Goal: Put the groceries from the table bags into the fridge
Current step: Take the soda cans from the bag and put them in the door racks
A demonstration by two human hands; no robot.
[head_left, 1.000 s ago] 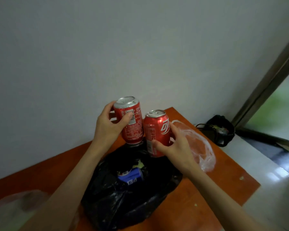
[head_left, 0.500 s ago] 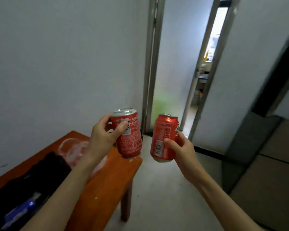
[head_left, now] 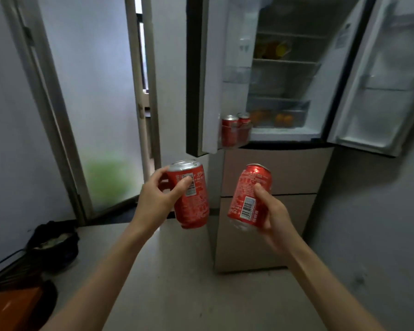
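Observation:
My left hand [head_left: 159,199] grips a red soda can [head_left: 194,209] held upright at chest height. A second red soda can [head_left: 249,192], tilted slightly, is held by my right hand [head_left: 274,218]. Straight ahead stands the fridge [head_left: 268,177] with both upper doors swung open. Two red cans [head_left: 234,130] stand in the bottom shelf of its left door. Oranges [head_left: 283,119] lie in the clear drawer inside, and yellow items sit on an upper shelf. Both held cans hang in the air in front of the fridge's lower drawers.
The orange table [head_left: 12,309] corner shows at the bottom left. A black bag [head_left: 53,244] sits on the floor by the wall. A frosted glass door [head_left: 101,115] and a doorway lie to the left. The open right fridge door [head_left: 387,91] juts out.
My view has swung right from the table and its bags to the open fridge. Both hands kept their cans and carried them along.

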